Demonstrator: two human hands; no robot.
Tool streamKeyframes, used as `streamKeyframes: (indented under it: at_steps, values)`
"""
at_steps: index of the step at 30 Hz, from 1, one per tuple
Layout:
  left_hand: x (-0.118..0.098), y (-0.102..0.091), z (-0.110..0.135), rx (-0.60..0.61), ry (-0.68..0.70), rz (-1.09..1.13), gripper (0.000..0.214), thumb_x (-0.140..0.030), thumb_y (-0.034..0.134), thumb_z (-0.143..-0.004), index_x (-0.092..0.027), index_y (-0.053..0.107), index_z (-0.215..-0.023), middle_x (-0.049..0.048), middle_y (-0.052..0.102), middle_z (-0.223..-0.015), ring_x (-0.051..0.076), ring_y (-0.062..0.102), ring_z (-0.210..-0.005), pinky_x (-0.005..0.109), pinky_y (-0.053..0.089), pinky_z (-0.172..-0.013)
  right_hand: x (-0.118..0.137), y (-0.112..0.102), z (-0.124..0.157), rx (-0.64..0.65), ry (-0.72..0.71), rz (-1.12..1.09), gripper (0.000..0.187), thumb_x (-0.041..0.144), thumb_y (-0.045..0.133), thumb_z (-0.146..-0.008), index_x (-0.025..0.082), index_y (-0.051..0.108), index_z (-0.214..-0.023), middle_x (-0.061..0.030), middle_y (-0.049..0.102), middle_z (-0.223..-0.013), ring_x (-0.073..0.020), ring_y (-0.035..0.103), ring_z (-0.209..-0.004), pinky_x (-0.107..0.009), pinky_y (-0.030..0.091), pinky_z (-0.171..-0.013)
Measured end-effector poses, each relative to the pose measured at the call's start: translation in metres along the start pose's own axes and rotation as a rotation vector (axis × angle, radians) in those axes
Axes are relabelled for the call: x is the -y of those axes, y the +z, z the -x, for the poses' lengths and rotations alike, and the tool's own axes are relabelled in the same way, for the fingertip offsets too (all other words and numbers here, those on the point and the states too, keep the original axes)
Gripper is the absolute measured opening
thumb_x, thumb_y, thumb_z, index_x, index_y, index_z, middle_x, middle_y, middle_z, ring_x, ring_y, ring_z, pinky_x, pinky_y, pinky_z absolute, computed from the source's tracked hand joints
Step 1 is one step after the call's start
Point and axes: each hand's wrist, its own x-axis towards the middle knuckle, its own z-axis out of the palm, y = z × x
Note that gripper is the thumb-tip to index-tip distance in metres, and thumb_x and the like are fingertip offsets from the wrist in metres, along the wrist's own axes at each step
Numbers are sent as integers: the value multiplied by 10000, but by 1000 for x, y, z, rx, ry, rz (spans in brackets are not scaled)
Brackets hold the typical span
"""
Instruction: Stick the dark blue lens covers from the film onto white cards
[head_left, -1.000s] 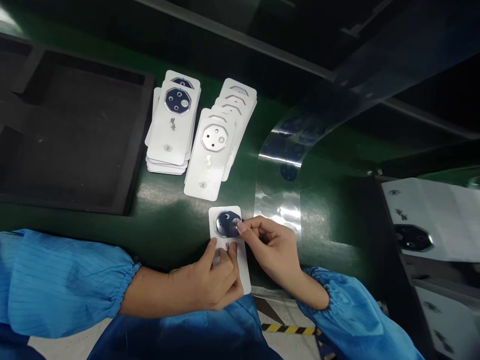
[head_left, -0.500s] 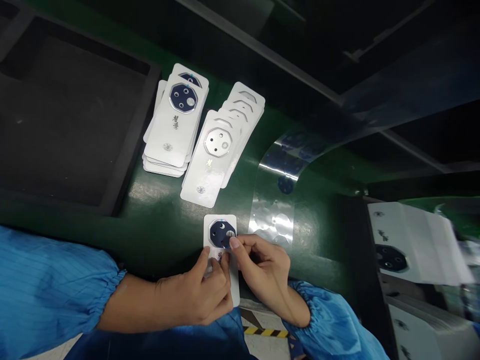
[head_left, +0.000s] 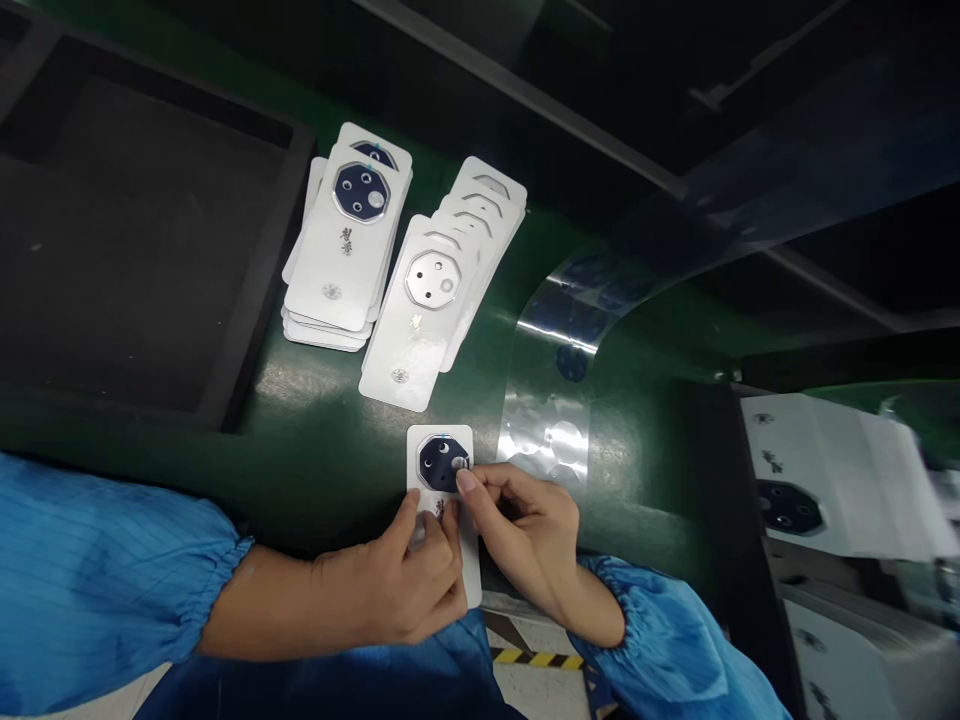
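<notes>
A white phone back cover (head_left: pixel 429 444) with a dark blue octagonal camera patch lies at the near edge of the green surface. My left hand (head_left: pixel 397 590) grips its lower half, fingers curled over it. From the right, my right hand (head_left: pixel 525 535) reaches in with fingers bent, and its fingertip presses on the right edge of the dark patch. A shiny clear film strip (head_left: pixel 551 360) with dark patches on it curves away just right of my hands.
A stack of white covers with dark patches (head_left: pixel 341 250) and a fanned row of covers without patches (head_left: pixel 439 290) lie further back. A black foam tray (head_left: pixel 135 230) fills the left. White printed sheets (head_left: pixel 832 470) sit at the right.
Both hands and the cover shifted slightly left and nearer in view over the second. The right fingertip stays at the dark patch's right edge.
</notes>
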Motion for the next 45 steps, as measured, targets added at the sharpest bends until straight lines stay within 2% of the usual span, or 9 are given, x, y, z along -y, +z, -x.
streamKeyframes:
  at_steps: [6,11,15,23,31,36,39,43,45]
  values:
    - [-6,0,2,53,-34,12,150,-288,619,-925,-172,645,-1016,113,726,-1112,229,635,-969,479,554,-952,-3,0,0,44,-81,106,213,212,650,-928,171,648,-719,52,589,-511,-71,541,-423,-166,425,-436]
    - [-6,1,4,60,-24,3,168,-297,632,-921,-169,638,-1029,119,723,-1128,230,634,-962,494,541,-967,-13,2,-8,-20,-336,540,331,260,613,-958,173,526,-652,47,513,-484,-73,477,-386,-222,291,-398]
    - [-1,2,3,34,16,-17,162,-276,598,-934,-147,639,-1023,148,726,-1129,226,638,-913,484,545,-925,-19,1,-13,-29,-378,779,402,328,586,-977,194,477,-614,37,465,-458,-91,408,-382,-277,195,-413]
    - [4,1,0,29,67,-27,154,-247,593,-931,-129,640,-1020,167,730,-1099,241,651,-909,478,548,-899,-17,7,-32,-32,-318,618,339,517,616,-935,179,603,-960,-134,606,-988,-278,535,-905,-399,472,-755]
    - [6,1,3,80,110,-40,225,-241,591,-910,-103,626,-1083,218,703,-1161,268,657,-923,496,532,-893,-34,-8,-48,-91,-297,630,186,238,477,-1018,184,607,-896,-97,620,-888,-249,524,-839,-406,459,-798]
    - [12,-7,-5,55,196,106,256,-274,605,-897,-98,636,-1080,214,695,-1132,267,657,-896,453,512,-832,-60,-55,-75,-431,-258,596,216,251,444,-1006,167,641,-1033,-136,683,-989,-290,607,-936,-454,493,-860]
    - [32,-26,-22,-105,200,158,157,-222,651,-891,-120,667,-1010,148,720,-1052,221,637,-816,382,474,-735,-85,-82,-95,-517,-233,564,350,230,368,-1009,135,599,-1255,-185,673,-1201,-311,606,-1148,-483,483,-996]
    - [99,-54,-49,-315,110,-120,228,-139,661,-893,-165,705,-1115,64,748,-1115,218,637,-926,372,434,-776,-112,-87,-114,-229,-258,667,505,216,319,-1007,52,433,-1471,-216,454,-1532,-313,383,-1454,-510,353,-1167]
    - [143,-56,-56,-247,25,-232,353,-94,576,-921,-216,668,-1239,51,738,-1188,236,637,-986,408,444,-826,-115,-82,-119,-126,-219,715,535,218,314,-1012,45,372,-1515,-217,435,-1547,-313,373,-1465,-543,308,-1187]
